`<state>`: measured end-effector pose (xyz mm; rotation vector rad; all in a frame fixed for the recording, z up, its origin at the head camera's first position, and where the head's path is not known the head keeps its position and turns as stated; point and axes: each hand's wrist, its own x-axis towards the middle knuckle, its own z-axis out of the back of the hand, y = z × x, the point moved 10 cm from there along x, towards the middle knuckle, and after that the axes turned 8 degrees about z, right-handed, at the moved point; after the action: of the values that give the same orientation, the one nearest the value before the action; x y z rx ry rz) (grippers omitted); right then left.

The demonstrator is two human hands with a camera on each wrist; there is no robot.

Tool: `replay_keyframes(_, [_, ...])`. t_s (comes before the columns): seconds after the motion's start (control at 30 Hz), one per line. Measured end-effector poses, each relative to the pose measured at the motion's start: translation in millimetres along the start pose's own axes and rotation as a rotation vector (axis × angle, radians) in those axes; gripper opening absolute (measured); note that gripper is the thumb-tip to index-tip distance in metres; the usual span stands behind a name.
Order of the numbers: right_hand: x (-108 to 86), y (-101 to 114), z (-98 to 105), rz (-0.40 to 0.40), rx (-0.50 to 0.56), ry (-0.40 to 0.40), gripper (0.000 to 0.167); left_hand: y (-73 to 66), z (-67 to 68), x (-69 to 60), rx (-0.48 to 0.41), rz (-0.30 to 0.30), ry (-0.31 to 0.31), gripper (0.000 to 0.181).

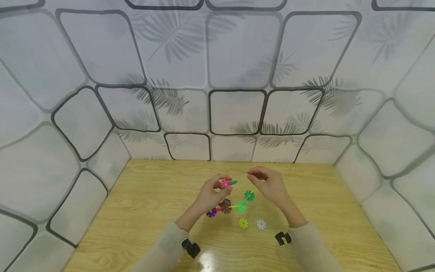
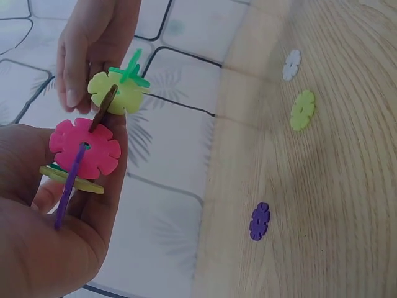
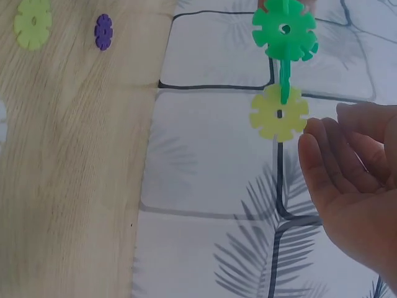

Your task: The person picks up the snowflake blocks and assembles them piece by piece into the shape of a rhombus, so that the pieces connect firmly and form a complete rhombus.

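My left hand (image 1: 211, 195) holds a chain of slotted plastic snowflake discs raised off the table. A pink disc (image 2: 85, 148) lies across its fingers in the left wrist view, joined to a brown disc (image 2: 103, 108) and a purple disc (image 2: 70, 186). The chain runs rightward through a light green disc (image 1: 241, 206) and a green disc (image 3: 285, 29) to a yellow disc (image 3: 279, 113). Right beside that yellow end is my right hand (image 1: 270, 187), its fingers loosely bent with nothing between them. Whether a fingertip touches the disc's edge, I cannot tell.
On the wooden table (image 1: 153, 226) lie a loose yellow-green disc (image 1: 243, 223), a white disc (image 1: 261, 224) and a purple disc (image 2: 260, 221). Patterned walls (image 1: 234, 113) enclose the table at the back and both sides.
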<state>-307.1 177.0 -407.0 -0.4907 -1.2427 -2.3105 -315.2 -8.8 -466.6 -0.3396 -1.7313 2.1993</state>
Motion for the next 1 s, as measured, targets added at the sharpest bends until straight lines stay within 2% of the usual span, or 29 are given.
replay_keyframes(0.2, [-12.5,-16,16,-0.007,-0.012,-0.036,0.013,0.9,4.9,0.1,0.01,0.0,-0.016,0.034])
replay_keyframes(0.4, [-24.7,-30,21,-0.04,-0.026,-0.039,0.011,4.0,14.3,3.0,-0.007,0.015,-0.039,0.037])
replay_keyframes(0.7, [-51.2,-58,12,-0.167,0.018,0.074,0.014,4.4,24.3,3.6,-0.004,0.029,-0.084,0.035])
replay_keyframes(0.8, [-61.6,-66,5,-0.178,0.035,0.11,0.014,4.1,24.9,3.7,0.001,0.03,-0.091,0.034])
replay_keyframes(1.0, [-82.2,-80,-8,-0.186,0.0,0.174,0.017,1.8,24.9,3.3,0.013,0.029,-0.091,0.035])
